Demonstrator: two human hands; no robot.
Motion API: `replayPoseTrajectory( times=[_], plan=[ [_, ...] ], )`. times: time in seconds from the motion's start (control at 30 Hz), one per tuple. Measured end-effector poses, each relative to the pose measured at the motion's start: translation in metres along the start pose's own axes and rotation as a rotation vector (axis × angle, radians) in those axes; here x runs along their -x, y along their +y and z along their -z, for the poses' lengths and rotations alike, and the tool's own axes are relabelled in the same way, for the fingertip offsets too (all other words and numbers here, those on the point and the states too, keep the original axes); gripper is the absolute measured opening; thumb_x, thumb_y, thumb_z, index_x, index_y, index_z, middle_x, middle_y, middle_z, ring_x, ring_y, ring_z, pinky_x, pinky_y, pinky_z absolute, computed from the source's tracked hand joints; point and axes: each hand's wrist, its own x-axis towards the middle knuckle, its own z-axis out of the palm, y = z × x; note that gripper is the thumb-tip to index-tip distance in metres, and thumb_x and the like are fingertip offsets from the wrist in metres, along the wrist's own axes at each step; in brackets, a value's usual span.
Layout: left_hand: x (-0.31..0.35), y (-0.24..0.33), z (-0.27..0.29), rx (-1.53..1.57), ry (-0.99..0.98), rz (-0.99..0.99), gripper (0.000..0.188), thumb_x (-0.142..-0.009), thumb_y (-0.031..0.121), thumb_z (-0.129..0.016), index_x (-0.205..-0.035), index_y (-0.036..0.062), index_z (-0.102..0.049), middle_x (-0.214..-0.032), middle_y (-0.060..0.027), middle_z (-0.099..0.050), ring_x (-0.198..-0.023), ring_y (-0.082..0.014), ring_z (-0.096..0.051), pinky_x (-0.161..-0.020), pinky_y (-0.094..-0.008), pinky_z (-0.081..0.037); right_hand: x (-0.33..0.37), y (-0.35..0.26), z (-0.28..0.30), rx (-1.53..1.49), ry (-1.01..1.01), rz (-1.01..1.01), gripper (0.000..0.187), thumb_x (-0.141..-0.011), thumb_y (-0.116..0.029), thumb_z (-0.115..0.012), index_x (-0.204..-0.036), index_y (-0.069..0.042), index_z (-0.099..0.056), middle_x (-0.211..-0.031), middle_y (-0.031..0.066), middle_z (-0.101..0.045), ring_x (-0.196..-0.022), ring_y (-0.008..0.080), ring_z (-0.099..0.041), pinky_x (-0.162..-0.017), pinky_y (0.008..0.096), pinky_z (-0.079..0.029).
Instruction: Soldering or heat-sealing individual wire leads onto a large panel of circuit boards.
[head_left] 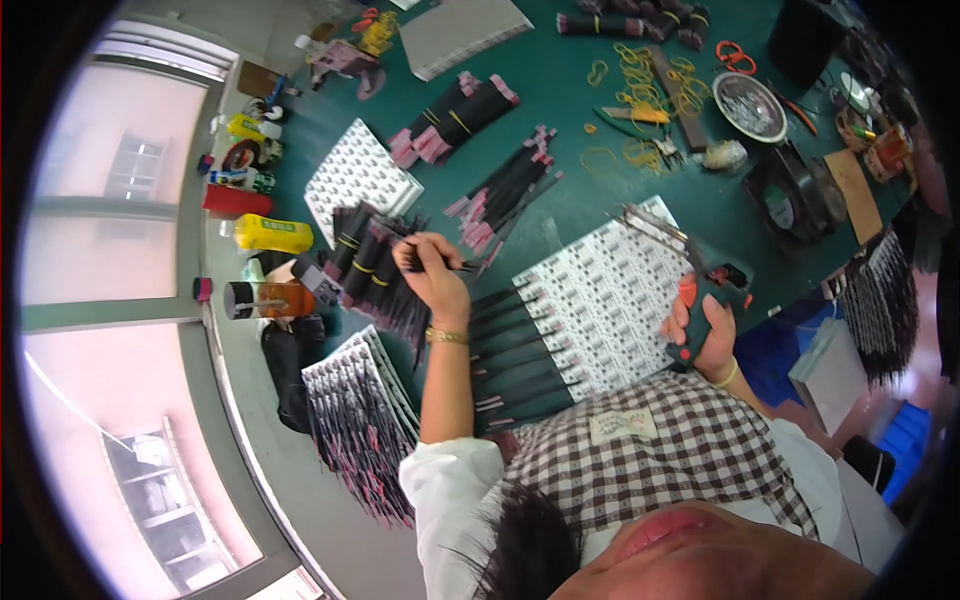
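Observation:
My left hand (440, 285) is closed around a few short black wires (452, 264), above bundles of black wire (372, 262) tied with yellow bands. In my right hand (712, 345) is a black and red soldering gun (738, 275), its metal front end over the far right corner of a white circuit board panel (610, 310). The panel lies on the green table in front of me, with many small printed units on it. Along its left edge several black wires (515, 350) with pinkish ends stick out to the left. My fingers partly hide the gun's handle.
Loose wires (505, 190) and a white panel stack (360, 180) lie farther off. Wired panels (360, 410) sit at the left edge. A metal bowl (750, 107), yellow rubber bands (640, 85) and a black fan (795, 195) occupy the far right. Bottles (270, 233) line the window side.

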Motion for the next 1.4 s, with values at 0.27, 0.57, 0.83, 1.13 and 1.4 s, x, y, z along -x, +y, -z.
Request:
replayPoseTrajectory(
  times=[0.27, 0.57, 0.83, 1.13, 1.4],
  plan=[
    [0.004, 0.022, -0.008, -0.819, -0.669, -0.482, 0.023, -0.067, -0.006, -0.064, -0.088, 0.0038, -0.064, -0.073, -0.0086, -0.058, -0.061, -0.0217, -0.057, -0.055, -0.0282, -0.046, -0.017, 0.038, 0.011, 0.154, -0.013, 0.02, 0.039, -0.093, -0.03, -0.044, -0.12, -0.001, -0.041, -0.073, 0.0068, -0.05, -0.055, 0.0147, -0.051, -0.068, 0.036, -0.048],
    [0.059, -0.025, 0.008, -1.2, -0.535, -0.159, 0.036, -0.064, -0.004, -0.059, -0.094, 0.0123, -0.069, -0.08, -0.0025, -0.057, -0.074, -0.022, -0.058, -0.061, -0.0336, -0.048, -0.018, 0.049, -0.006, 0.273, -0.062, -0.059, 0.036, -0.091, -0.019, -0.049, -0.12, 0.002, -0.045, -0.078, 0.0076, -0.054, -0.06, 0.0121, -0.053, -0.062, 0.0293, -0.047],
    [0.06, -0.057, 0.03, -1.206, -0.605, -0.48, 0.026, -0.065, 0.002, -0.061, -0.089, 0.0104, -0.069, -0.084, -0.0003, -0.058, -0.068, -0.0173, -0.054, -0.055, -0.0293, -0.043, -0.044, 0.06, -0.011, 0.694, -0.222, -0.267, 0.04, -0.09, -0.02, -0.051, -0.124, 0.002, -0.044, -0.08, 0.0062, -0.054, -0.065, 0.0103, -0.051, -0.062, 0.0252, -0.043],
    [0.062, -0.081, 0.037, -1.218, -0.553, -0.546, 0.023, -0.069, 0.006, -0.059, -0.09, 0.0068, -0.066, -0.087, -0.0008, -0.06, -0.068, -0.0158, -0.053, -0.053, -0.0278, -0.04, -0.044, 0.086, 0.006, 0.801, -0.336, -0.304, 0.042, -0.091, -0.024, -0.051, -0.126, -0.002, -0.044, -0.078, 0.0067, -0.054, -0.063, 0.0104, -0.05, -0.059, 0.0243, -0.04],
    [0.059, -0.087, 0.04, -1.207, -0.568, -0.575, 0.021, -0.069, 0.007, -0.059, -0.089, 0.0062, -0.065, -0.088, -0.0016, -0.06, -0.068, -0.0156, -0.053, -0.053, -0.027, -0.04, -0.04, 0.101, 0.02, 0.931, -0.387, -0.203, 0.048, -0.089, -0.027, -0.057, -0.128, -0.002, -0.043, -0.078, 0.0077, -0.054, -0.066, 0.011, -0.051, -0.06, 0.025, -0.041]
  ],
)
